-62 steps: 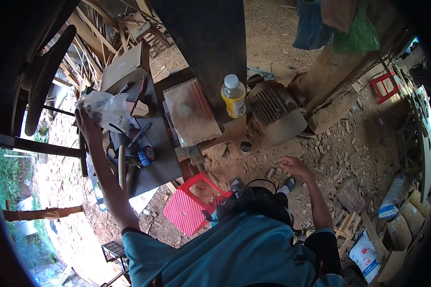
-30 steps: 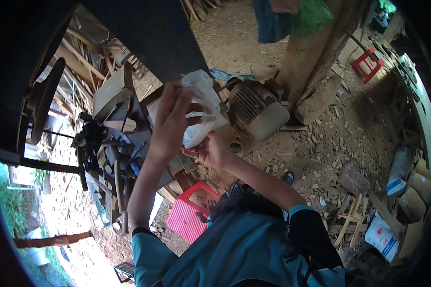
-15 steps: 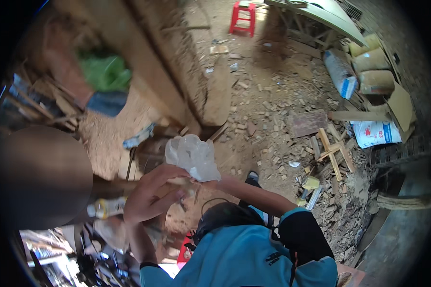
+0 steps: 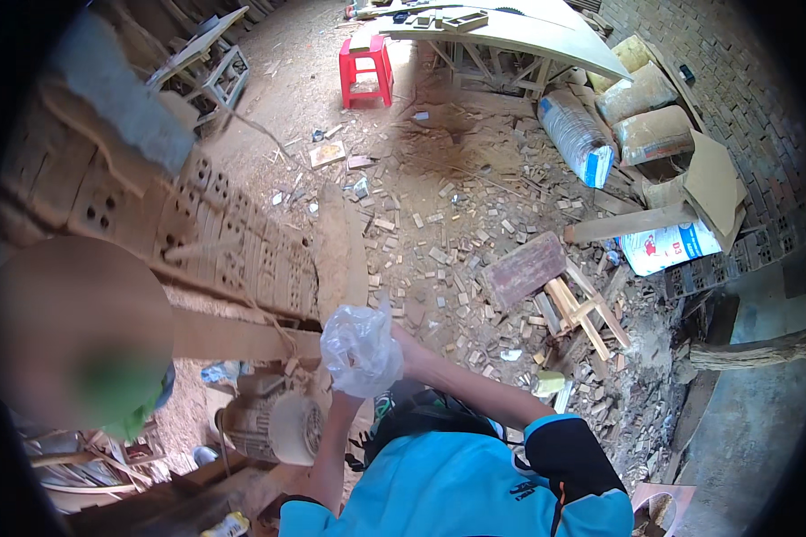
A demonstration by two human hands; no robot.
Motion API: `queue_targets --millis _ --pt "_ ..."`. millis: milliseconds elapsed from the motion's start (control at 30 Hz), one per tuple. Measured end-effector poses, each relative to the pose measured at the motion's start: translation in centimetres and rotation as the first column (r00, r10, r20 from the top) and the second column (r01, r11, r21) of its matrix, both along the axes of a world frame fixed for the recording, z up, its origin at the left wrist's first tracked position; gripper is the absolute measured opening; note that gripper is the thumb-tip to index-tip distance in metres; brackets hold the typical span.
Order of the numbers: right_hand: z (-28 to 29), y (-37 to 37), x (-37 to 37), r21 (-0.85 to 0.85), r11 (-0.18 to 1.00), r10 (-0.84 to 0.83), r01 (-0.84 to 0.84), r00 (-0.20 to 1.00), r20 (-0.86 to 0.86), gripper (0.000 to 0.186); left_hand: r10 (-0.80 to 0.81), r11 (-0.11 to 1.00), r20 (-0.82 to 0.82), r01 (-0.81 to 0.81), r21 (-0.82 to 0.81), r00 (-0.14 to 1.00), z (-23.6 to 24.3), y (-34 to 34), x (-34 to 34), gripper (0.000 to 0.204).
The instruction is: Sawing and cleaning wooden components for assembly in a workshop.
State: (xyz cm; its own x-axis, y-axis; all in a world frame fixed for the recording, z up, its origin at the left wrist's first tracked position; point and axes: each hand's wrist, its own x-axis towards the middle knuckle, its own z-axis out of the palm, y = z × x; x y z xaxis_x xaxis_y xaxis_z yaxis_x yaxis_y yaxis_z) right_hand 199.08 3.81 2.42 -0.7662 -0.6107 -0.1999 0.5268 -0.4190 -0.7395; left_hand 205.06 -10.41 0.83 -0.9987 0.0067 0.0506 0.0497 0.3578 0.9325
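A crumpled, translucent plastic bag [image 4: 362,347] is held up in front of my body, puffed out at its upper end. My left hand [image 4: 347,403] reaches it from below, its fingers mostly hidden by the film. At the bag's right side is my right hand [image 4: 407,347], closed against it with the fingertips out of sight. Skin tones show faintly through the bag; whether anything else is inside I cannot make out.
Hollow bricks [image 4: 188,215] are stacked at left, beside a wooden beam [image 4: 242,333]. Below the beam sits a dusty motor [image 4: 269,428]. Wood offcuts litter the floor ahead, with a red stool [image 4: 365,73], a worktable [image 4: 546,40] and filled sacks [image 4: 578,134] beyond. A blurred round shape [image 4: 76,331] covers the left.
My view has turned to the right and upward. My left hand, whose fingers were spread below the bag, is now up against it. The bag has stayed between my hands.
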Motion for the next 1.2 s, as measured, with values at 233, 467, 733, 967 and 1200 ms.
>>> queue_targets --millis 233,467,733,967,1200 --pt "-5.7 -0.5 -18.4 -0.215 0.975 0.17 -0.055 0.809 0.563 0.034 0.247 0.836 0.181 -0.304 0.456 0.952 -1.2 -1.1 -17.3 0.022" --pt "0.3 -1.4 -36.2 0.315 0.878 0.36 -0.361 0.931 0.063 0.041 0.486 0.733 0.246 -0.545 0.408 0.838 4.2 -4.1 -35.1 0.019" --pt "-0.1 -9.5 -55.2 0.366 0.924 0.361 -0.111 0.573 -0.736 0.098 0.121 0.91 0.098 -0.15 0.388 0.988 7.4 -11.9 -53.0 0.039" --pt "1.6 -13.5 -73.1 0.465 0.873 0.481 -0.145 0.4 -0.78 0.057 0.479 0.778 0.205 -0.521 0.35 0.853 7.5 -12.7 -71.0 0.023" --pt "1.9 -18.7 -89.4 0.365 0.927 0.321 0.083 0.326 -0.889 0.028 0.609 0.738 0.051 -0.589 0.329 0.792 8.2 -17.7 -85.4 0.025"
